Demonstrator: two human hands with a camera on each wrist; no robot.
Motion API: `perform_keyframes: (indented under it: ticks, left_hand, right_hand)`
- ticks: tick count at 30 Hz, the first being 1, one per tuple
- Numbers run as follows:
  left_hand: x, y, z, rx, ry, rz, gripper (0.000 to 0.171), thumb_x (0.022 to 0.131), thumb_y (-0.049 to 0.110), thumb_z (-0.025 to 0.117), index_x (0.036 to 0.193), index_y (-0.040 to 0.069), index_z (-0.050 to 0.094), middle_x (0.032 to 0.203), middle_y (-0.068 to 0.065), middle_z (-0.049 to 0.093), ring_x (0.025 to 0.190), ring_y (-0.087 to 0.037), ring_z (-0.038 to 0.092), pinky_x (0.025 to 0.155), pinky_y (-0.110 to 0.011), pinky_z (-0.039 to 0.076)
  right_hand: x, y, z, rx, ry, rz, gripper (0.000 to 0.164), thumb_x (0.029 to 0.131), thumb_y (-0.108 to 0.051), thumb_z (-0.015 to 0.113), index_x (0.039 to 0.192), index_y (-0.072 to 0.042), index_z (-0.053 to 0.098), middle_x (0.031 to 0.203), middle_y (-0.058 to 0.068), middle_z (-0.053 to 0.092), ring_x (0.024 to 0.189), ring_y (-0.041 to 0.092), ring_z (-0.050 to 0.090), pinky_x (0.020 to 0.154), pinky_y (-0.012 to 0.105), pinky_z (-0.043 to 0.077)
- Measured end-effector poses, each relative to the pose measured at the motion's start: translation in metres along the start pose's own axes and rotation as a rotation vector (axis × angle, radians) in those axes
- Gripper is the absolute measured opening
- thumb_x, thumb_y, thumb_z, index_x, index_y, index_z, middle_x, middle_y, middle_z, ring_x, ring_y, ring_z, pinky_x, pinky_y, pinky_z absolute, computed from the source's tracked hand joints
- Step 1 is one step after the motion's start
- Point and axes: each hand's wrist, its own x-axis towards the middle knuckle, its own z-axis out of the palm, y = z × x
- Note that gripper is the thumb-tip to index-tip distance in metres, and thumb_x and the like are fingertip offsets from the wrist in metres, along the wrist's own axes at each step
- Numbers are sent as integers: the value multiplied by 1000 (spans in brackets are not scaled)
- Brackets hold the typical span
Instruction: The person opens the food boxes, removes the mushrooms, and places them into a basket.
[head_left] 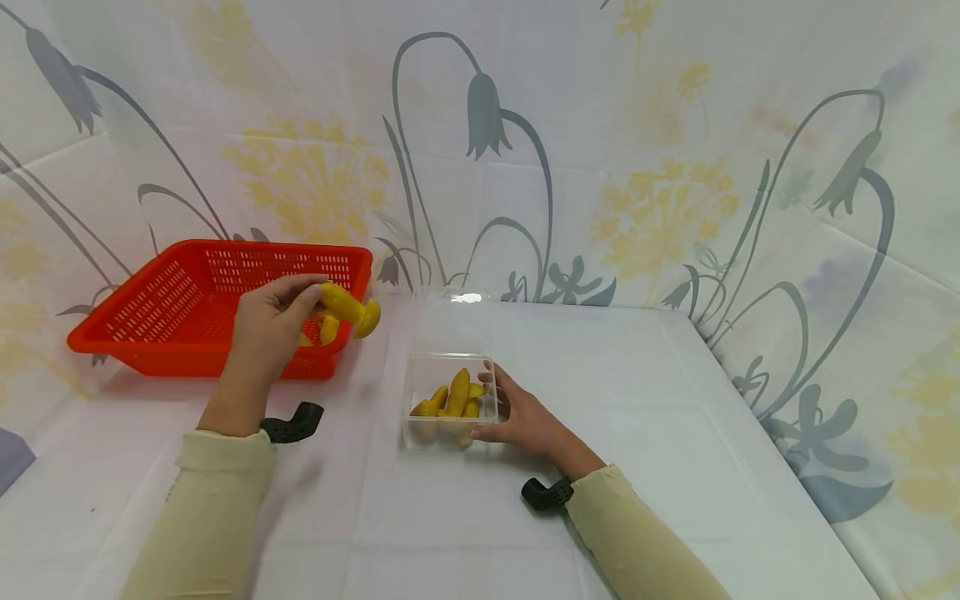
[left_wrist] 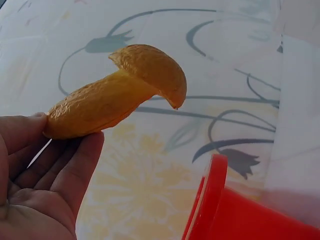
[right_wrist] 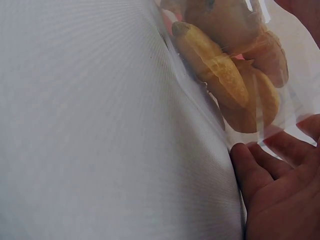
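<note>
Beyond the left fingers (head_left: 300,282) and the right fingers (head_left: 506,382) rises a pale, lightly creased backdrop (head_left: 555,42). A printed grey bellflower (head_left: 486,112) shows above the right fingers; a yellow flower head (head_left: 307,179) is above the left ones. Further right of the right fingers, the backdrop continues along the side. Below both sets of fingers spreads a white-covered table (head_left: 600,383), softly lit, pinkish toward the left.
</note>
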Motion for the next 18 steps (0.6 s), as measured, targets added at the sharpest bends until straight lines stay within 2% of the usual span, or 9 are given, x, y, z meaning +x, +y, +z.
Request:
perform_keyframes:
  ticks: [10, 17, 18]
  left_hand:
    - [5, -9, -7, -76, 139, -49, 42, 96, 43, 51, 130, 22, 62, 130, -5, 61, 111, -11, 65, 91, -16, 50]
    - [8, -15, -11, -124, 229, -102, 41, 95, 42, 53, 130, 22, 62, 131, -3, 62, 111, -9, 65, 91, -17, 50]
    - [9, -16, -11, -127, 236, -112, 41, 95, 42, 53, 130, 23, 62, 132, -3, 61, 112, -10, 65, 91, -18, 50]
  right_hand:
    - [0, 1, 0, -2, -7, 1, 105, 83, -18, 76, 157, -10, 3, 159, 16, 26, 147, 32, 26, 117, 45, 29]
    - [15, 41, 5, 8, 22, -26, 109, 80, -24, 80, 157, -22, 3, 159, 8, 27, 147, 29, 27, 117, 46, 30]
    - [15, 41, 5, 11, 27, -30, 109, 79, -26, 80, 157, -23, 4, 159, 6, 28, 147, 28, 28, 117, 46, 30]
